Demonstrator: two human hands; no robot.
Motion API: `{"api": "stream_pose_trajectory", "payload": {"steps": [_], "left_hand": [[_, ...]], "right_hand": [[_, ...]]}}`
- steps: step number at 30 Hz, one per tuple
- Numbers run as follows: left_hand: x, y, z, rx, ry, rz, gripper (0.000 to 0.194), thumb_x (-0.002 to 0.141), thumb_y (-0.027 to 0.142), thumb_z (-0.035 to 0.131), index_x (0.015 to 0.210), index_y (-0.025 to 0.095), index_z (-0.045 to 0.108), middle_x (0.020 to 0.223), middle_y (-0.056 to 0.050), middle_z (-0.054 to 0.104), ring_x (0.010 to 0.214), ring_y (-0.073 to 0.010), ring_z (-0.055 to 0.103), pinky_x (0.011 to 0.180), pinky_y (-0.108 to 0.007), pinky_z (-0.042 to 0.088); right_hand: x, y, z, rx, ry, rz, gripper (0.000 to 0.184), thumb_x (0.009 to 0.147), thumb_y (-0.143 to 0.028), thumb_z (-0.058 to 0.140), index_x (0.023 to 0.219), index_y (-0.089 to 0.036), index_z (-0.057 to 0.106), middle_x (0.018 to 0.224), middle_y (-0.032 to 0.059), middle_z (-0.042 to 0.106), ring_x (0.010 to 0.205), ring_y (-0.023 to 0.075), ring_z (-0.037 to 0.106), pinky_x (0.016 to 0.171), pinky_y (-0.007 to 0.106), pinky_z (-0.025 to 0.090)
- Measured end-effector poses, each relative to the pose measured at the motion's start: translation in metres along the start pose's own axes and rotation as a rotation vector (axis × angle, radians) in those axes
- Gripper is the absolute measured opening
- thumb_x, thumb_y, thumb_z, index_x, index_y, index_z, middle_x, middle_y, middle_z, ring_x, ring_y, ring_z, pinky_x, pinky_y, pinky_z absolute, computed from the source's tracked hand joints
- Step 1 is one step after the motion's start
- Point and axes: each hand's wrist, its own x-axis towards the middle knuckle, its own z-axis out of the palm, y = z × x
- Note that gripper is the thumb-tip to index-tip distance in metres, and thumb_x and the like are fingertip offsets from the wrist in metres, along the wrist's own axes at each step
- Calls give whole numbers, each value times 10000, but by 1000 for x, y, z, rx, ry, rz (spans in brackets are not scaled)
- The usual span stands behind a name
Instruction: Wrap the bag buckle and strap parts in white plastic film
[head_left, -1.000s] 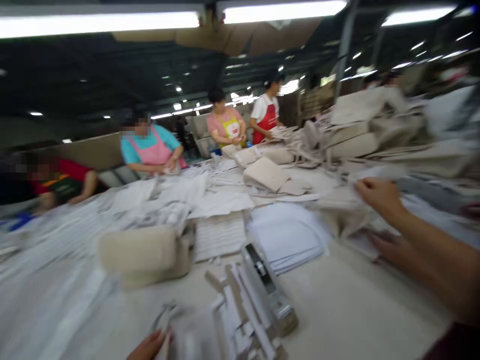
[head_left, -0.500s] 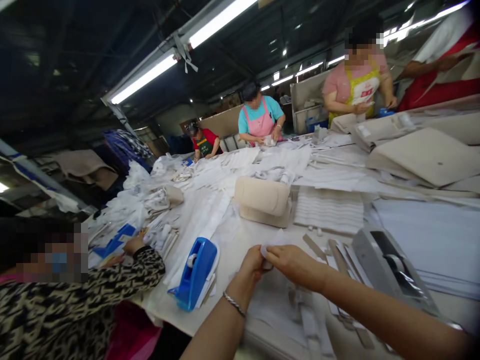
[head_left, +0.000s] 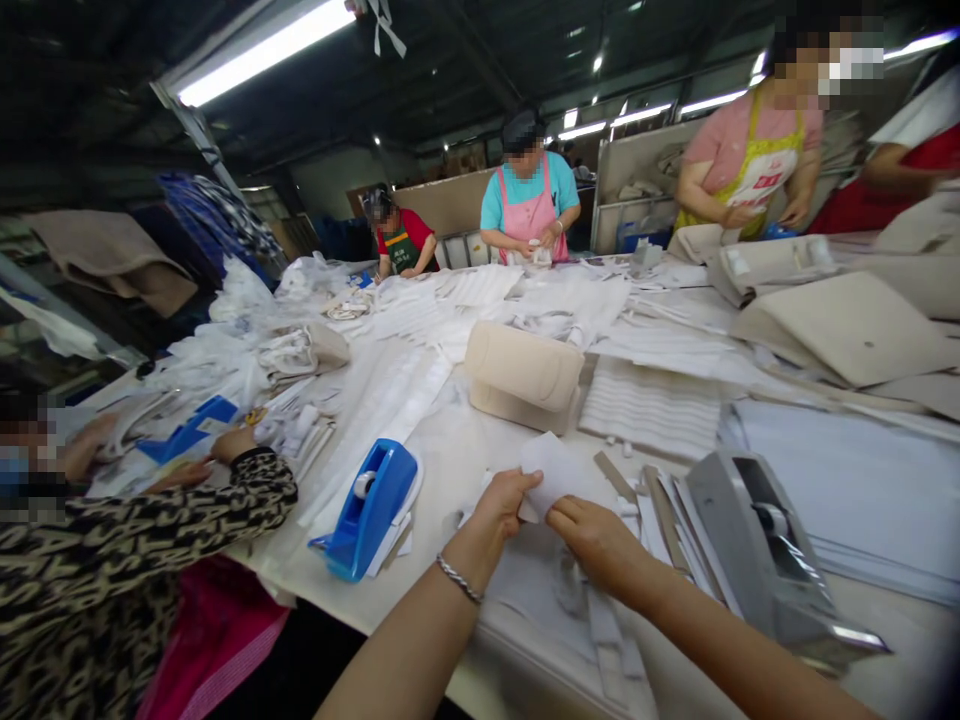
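A thin white sheet (head_left: 553, 470), paper or foam, is held up over the near part of the table between my two hands. My left hand (head_left: 504, 503) pinches its left edge, thumb on top. With closed fingertips my right hand (head_left: 589, 535) grips its lower right edge. Part of the sheet is curled near the left fingers. Just beyond my hands sits a beige bag (head_left: 525, 370) with a rounded flap. Beneath my forearms lie translucent wrapping and white strips (head_left: 604, 625), partly hidden.
A blue tape dispenser (head_left: 371, 510) stands left of my hands, a grey tape dispenser (head_left: 772, 545) to the right. White sheets (head_left: 847, 480) and ribbed foam (head_left: 649, 405) lie beyond. A co-worker's patterned sleeve (head_left: 150, 530) is at left; several people work across the table.
My hands have moved slightly apart, and more of the white sheet shows between them. The view has shifted, with the table and dispensers appearing a little higher and farther left.
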Motion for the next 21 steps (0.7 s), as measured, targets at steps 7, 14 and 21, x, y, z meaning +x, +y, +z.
{"api": "stream_pose_trajectory", "payload": {"steps": [7,14,21], "left_hand": [[3,3,-6,81,37,-6,250,509,94,602,751,133,549,605,-10,597,527,-119,522,520,-237,398],[-4,9,-4,13,-83,0,378,486,62,635,849,130,552,729,-57,628,662,-154,576,597,-252,431],[-11,15,2,-43,-182,-21,419,482,21,655,878,117,559,816,-83,645,796,-200,591,714,-292,456]], "right_hand": [[-13,11,-17,581,473,513,190,819,-341,464,894,-203,570,999,57,578,940,183,519,830,342,436],[6,53,-15,1209,122,1201,319,753,-458,505,801,-144,531,814,94,601,649,134,558,511,224,421],[27,46,-7,1167,235,1034,228,625,-369,575,615,-164,476,556,-30,455,527,87,428,463,190,337]]}}
